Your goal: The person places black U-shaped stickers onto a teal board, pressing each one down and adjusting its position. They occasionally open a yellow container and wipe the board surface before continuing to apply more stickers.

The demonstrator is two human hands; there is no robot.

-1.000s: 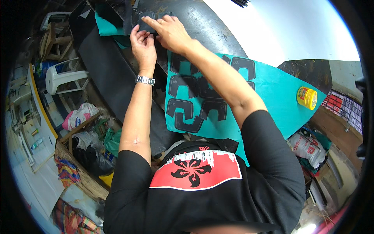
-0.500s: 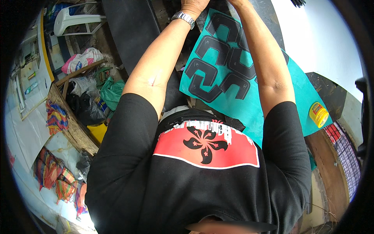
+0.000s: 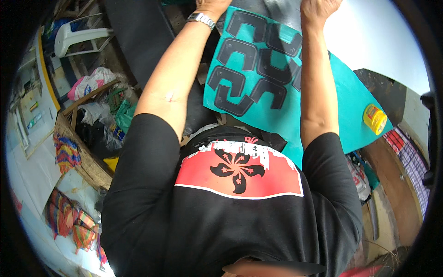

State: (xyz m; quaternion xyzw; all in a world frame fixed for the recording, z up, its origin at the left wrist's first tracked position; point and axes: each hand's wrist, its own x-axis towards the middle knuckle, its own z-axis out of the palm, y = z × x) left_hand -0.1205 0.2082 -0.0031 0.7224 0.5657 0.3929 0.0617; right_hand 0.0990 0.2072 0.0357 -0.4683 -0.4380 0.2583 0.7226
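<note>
My left hand point(image 3: 213, 6), with a metal-banded watch point(image 3: 201, 20) on its wrist, reaches to the top edge of the view, where its fingers are cut off. My right hand point(image 3: 320, 10) is at the top too, beyond the far edge of a teal sheet point(image 3: 318, 138); whether its fingers hold anything cannot be made out. Several black, U-shaped flat pieces with pale stitch-like outlines, one of them a nearer piece point(image 3: 232, 102), lie on the sheet between my forearms. A shiny grey, blurred surface point(image 3: 287, 13) shows between my hands.
A yellow tub point(image 3: 374, 119) stands on the sheet's right corner. Long black material point(image 3: 140, 41) runs along the left of the work surface. Farther left are a white plastic stool point(image 3: 80, 39), bags point(image 3: 94, 83) and a wooden board point(image 3: 78, 147). A white surface point(image 3: 383, 41) lies at far right.
My right hand has come into view and moved right, away from the left hand. More black pieces show uncovered. The whole view has shifted slightly.
</note>
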